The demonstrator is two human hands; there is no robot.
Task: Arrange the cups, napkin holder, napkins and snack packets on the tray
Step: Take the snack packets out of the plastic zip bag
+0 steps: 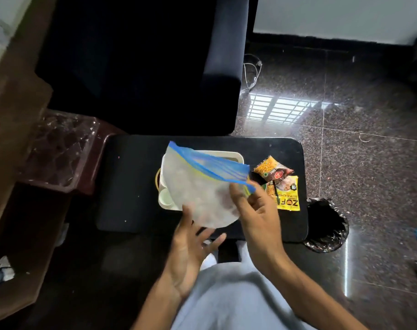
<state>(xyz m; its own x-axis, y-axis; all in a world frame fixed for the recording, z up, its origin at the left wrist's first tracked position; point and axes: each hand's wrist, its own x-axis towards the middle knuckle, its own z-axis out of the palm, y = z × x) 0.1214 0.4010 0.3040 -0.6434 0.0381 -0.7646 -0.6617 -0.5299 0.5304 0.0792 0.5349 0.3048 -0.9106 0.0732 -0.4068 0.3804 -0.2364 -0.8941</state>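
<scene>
Two hands are up over the black table [131, 186], and between them hangs a clear zip bag with a blue seal [200, 186]. The right hand [255, 215] pinches the bag's top corner near the blue strip, thumb and fingers closed on the plastic. The left hand [190, 246] sits under the bag's lower edge, palm up and fingers spread wide, touching or just short of it; motion blur makes that hard to call. What's inside the bag is too cloudy to tell, possibly the napkins.

Behind the bag sits the cream tray [236, 156], mostly hidden, with a round pale shape at its near left corner [165, 195] that could be a cup. The snack packets [280, 184], yellow and orange, lie on the table just right of the tray, not yet on it.

Risk now: the bag hangs from a single corner pinch, so it could swing or slip and knock whatever stands on the tray below. Blocking the view of the tray also invites a blind reach.
</scene>
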